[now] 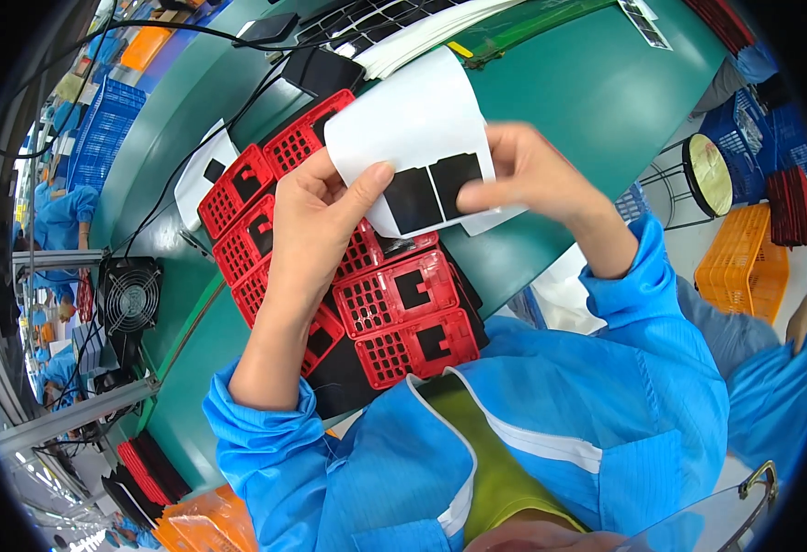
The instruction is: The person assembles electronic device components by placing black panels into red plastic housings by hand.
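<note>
We note a smooth white paper backing sheet carrying matt black adhesive pads, glossy red plastic grid parts moulded with fine ribs, a smooth green matt worktop and light-blue woven cloth sleeves.
</note>
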Action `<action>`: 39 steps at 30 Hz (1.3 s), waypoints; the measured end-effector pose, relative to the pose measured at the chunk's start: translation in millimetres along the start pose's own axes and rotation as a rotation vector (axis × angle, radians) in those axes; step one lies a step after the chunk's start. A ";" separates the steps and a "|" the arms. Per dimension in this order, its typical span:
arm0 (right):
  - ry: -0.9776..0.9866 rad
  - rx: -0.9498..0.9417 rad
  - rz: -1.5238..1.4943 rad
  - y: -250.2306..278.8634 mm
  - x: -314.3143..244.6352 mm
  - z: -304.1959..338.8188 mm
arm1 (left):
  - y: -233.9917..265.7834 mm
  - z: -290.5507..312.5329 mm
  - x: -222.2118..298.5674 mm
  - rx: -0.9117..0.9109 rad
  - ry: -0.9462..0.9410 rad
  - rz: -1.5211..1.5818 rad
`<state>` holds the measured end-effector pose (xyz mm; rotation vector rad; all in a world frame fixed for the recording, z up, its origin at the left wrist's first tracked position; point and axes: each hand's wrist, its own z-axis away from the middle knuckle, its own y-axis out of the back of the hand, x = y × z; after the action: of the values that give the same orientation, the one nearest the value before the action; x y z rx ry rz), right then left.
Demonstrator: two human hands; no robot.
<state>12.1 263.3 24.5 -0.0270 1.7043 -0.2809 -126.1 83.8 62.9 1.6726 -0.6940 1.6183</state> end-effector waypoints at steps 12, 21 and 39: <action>0.113 -0.090 0.037 -11.0 18.8 -4.6 | 2.4 -3.7 -28.0 -0.177 0.225 0.297; 0.158 -0.022 0.504 6.1 21.6 0.7 | -0.5 -7.2 -3.5 0.232 -0.327 -0.534; 0.335 0.333 1.077 66.1 19.9 -64.6 | -33.5 50.9 45.4 -0.367 -0.894 -0.861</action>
<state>-44.7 334.8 0.0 1.1985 1.7354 0.2611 -64.9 68.5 105.3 1.9656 -0.4944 0.1046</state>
